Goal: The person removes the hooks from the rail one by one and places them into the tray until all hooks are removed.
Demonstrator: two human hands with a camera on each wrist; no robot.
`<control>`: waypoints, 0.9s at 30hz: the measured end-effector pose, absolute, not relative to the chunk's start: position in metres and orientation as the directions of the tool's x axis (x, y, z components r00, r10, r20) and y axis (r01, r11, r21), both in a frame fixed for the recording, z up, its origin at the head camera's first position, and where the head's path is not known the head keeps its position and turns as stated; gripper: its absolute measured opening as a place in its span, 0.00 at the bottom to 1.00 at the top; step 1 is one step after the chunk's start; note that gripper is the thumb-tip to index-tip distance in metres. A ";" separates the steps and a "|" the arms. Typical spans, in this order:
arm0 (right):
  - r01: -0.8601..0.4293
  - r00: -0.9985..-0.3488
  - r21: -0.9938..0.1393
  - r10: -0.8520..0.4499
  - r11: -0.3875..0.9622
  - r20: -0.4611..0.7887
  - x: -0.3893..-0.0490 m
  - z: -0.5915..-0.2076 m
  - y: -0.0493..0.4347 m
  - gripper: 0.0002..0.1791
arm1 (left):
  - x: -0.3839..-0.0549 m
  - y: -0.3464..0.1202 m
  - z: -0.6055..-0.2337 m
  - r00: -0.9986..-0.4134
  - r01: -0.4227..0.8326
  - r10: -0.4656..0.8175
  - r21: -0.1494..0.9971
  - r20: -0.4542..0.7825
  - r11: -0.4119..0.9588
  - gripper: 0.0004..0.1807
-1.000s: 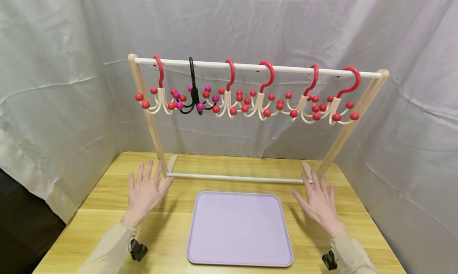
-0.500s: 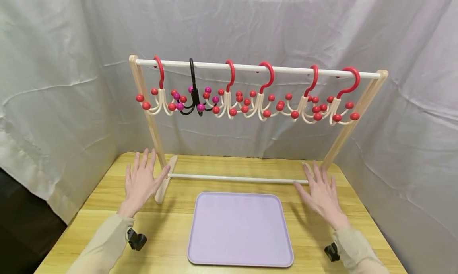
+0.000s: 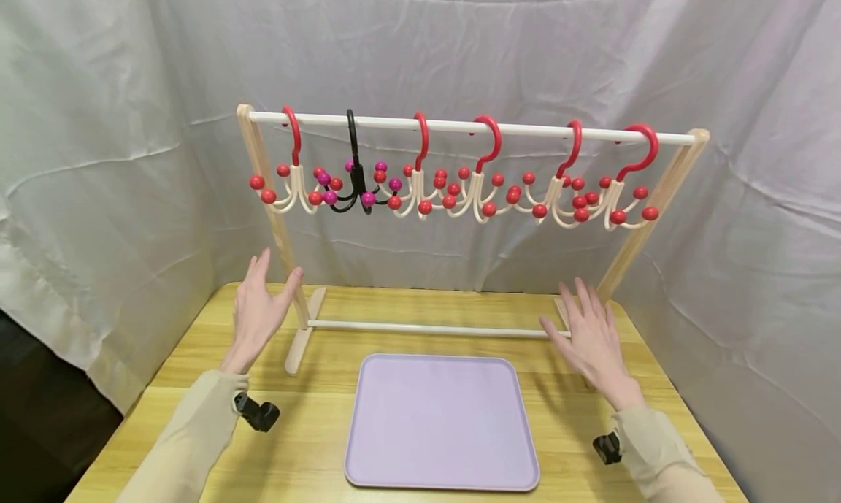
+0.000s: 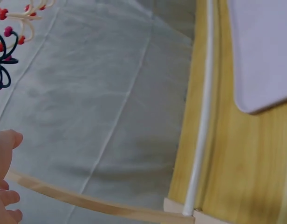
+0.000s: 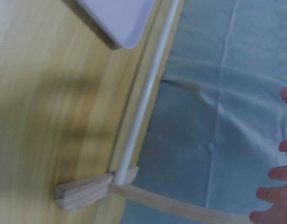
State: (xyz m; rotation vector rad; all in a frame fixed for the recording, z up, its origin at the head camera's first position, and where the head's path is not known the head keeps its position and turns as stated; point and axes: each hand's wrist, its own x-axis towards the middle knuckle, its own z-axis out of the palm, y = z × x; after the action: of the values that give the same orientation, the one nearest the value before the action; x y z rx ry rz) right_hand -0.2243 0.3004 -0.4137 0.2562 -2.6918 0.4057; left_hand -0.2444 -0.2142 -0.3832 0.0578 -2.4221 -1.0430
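My left hand (image 3: 258,309) is held up beside the left post of a wooden rack, thumb spread from straight fingers, holding nothing. My right hand (image 3: 594,346) hovers over the rack's right foot, fingers spread and holding nothing. From the rack's white top rail (image 3: 453,126) hang several cream rotating hangers with red hooks and red ball tips, such as the leftmost hanger (image 3: 296,178). Second from the left is a black hanger (image 3: 358,179) with magenta balls; part of this black hanger (image 4: 3,60) shows in the left wrist view. Both hands are below the hangers.
A lilac tray (image 3: 440,423) lies on the wooden table (image 3: 315,430) in front of the rack. A white lower bar (image 3: 427,328) joins the rack's feet. The left post (image 3: 281,233) and right post (image 3: 647,229) lean outward in view. Grey curtains (image 3: 420,43) enclose the back and sides.
My left hand has risen and turned so its thumb side faces up more, uncovering the rack's left foot. The right hand has lifted slightly. The hangers and tray stay in place.
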 end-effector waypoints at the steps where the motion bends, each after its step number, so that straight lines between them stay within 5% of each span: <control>1: -0.239 -0.897 -0.248 -0.116 0.939 0.425 -0.224 -0.412 0.300 0.42 | -0.246 -0.214 -0.382 -0.865 0.160 -0.247 0.707 0.437 0.689 0.42; 27: -0.367 -0.710 -0.354 -0.013 0.860 0.704 -0.220 -0.352 0.280 0.34 | -0.279 -0.203 -0.346 -0.734 0.303 -0.470 0.855 0.491 0.420 0.26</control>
State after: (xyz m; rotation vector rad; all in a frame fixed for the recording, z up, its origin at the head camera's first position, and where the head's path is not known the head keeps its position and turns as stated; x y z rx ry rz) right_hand -0.2203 0.2803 -0.3516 0.2735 -2.2943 0.6217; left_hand -0.2787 -0.2031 -0.3464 0.1417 -1.9623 -1.3801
